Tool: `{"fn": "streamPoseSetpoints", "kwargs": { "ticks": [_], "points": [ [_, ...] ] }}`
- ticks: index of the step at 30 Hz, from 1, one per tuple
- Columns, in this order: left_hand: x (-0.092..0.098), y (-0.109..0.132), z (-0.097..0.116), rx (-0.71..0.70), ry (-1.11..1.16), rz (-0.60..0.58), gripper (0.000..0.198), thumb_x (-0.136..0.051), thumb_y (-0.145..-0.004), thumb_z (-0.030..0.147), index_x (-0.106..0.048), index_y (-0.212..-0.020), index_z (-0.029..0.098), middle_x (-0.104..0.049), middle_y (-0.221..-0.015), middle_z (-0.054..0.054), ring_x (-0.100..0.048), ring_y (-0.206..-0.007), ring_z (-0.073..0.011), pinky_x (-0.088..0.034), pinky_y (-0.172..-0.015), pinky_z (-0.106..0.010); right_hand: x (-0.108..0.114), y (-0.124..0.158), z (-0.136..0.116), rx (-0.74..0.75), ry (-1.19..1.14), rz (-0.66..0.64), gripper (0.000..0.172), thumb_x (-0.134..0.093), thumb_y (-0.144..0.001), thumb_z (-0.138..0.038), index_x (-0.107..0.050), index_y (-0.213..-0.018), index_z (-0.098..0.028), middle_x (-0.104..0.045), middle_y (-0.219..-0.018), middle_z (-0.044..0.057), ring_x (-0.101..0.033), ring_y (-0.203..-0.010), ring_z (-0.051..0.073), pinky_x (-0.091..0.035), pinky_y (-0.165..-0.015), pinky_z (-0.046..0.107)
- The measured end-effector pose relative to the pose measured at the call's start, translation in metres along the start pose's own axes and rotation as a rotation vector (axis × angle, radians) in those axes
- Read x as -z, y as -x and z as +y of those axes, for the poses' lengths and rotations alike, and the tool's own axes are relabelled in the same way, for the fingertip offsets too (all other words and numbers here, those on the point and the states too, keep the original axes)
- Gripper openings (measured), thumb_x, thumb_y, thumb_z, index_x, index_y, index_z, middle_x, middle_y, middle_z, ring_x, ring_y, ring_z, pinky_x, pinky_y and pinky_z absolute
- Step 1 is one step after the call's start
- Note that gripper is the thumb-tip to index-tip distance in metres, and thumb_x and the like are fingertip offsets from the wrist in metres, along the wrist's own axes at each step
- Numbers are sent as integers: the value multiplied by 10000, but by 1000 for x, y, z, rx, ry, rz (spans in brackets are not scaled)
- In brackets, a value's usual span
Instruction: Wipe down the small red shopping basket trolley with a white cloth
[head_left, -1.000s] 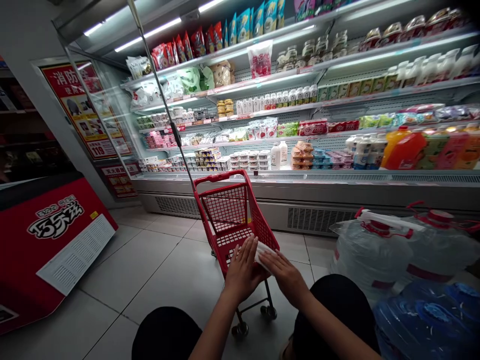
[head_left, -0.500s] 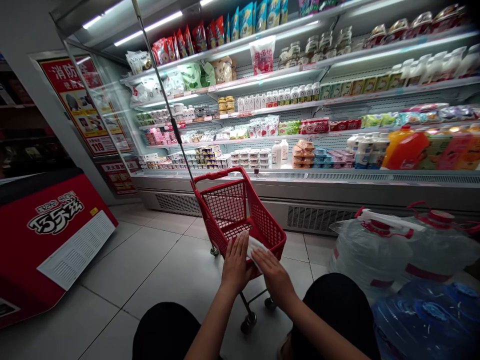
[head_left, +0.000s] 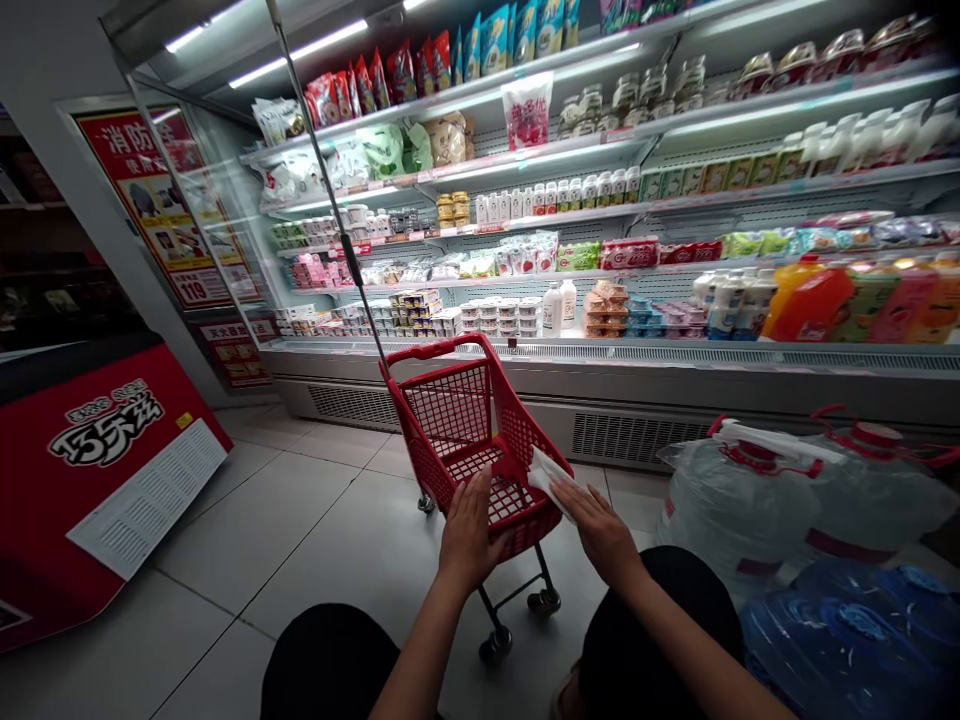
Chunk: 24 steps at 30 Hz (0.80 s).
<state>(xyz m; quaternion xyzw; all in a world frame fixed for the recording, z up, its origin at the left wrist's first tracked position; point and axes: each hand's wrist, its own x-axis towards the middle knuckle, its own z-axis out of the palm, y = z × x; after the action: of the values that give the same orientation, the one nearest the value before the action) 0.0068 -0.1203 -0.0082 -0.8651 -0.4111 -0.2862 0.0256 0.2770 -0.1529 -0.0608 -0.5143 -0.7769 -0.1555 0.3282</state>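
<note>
Since half a second ago, the right hand [head_left: 596, 525] and the white cloth [head_left: 546, 470] have shifted away from the left hand [head_left: 466, 530] toward the cart's right rim, leaving a gap between the hands. The left hand is in nearly the same place.

Nearest are two dark-clothed knees [head_left: 330, 665], with the forearms reaching forward between them. The left hand lies along the near end of the red shopping cart [head_left: 529, 430], fingers straight and together; whether it grips the rim, I cannot tell. The right hand holds the white cloth under its outstretched fingers at the near right corner of the cart's rim, one end of the cloth sticking out past the fingertips. How the thumb sits is hidden.

The cart stands on pale floor tiles [head_left: 315, 560], its handle at the far end. Clear water jugs [head_left: 739, 520] and blue ones [head_left: 847, 625] stand to the right; a red cabinet [head_left: 41, 530] is on the left. Beyond the cart, a refrigerated shelf unit [head_left: 637, 390] bears rows of bottles, tubs and bags, with a red and yellow poster [head_left: 169, 240] to its left.
</note>
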Motion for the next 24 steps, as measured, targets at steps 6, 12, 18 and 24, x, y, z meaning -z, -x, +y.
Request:
{"fn": "streamPoseSetpoints", "kwargs": {
  "ticks": [6,12,18,24],
  "points": [
    [-5,-1,23,-32,-105,-14,991,-597,-892,210,28,-1661,240,-283,-1697,-81,-348,-1530,-261,-264,-1268,-495,-10,-10,21,-93,-105,12,772,-263,-950,10,-215,-1640,-332,-445,-1614,10,-376,-1503,154,-366,-1228,463],
    [-15,-7,43,-33,-146,-14,1045,-620,-843,225,27,-1664,220,-217,-1714,-88,-316,-1543,-292,-249,-1268,-527,-20,-24,18,-167,-105,65,727,-309,-939,-13,-336,-1610,-292,-536,-1547,51,-452,-1462,192,-403,-1205,493],
    [-25,-1,58,-12,-138,10,1000,-601,-857,226,-11,-1663,181,-132,-1733,-95,-175,-1590,-286,-253,-1270,-518,-26,-20,-49,-52,-183,33,709,-371,-940,-32,-338,-1610,-263,-534,-1546,61,-450,-1464,209,-409,-1210,509],
    [-14,-2,47,-238,-131,-50,925,-530,-912,223,8,-1662,164,-188,-1722,-80,-189,-1588,-236,-242,-1277,-449,-10,-4,-43,76,-206,14,725,-378,-945,-18,-312,-1615,-288,-546,-1537,44,-454,-1460,197,-454,-1185,466]
  ]
}}
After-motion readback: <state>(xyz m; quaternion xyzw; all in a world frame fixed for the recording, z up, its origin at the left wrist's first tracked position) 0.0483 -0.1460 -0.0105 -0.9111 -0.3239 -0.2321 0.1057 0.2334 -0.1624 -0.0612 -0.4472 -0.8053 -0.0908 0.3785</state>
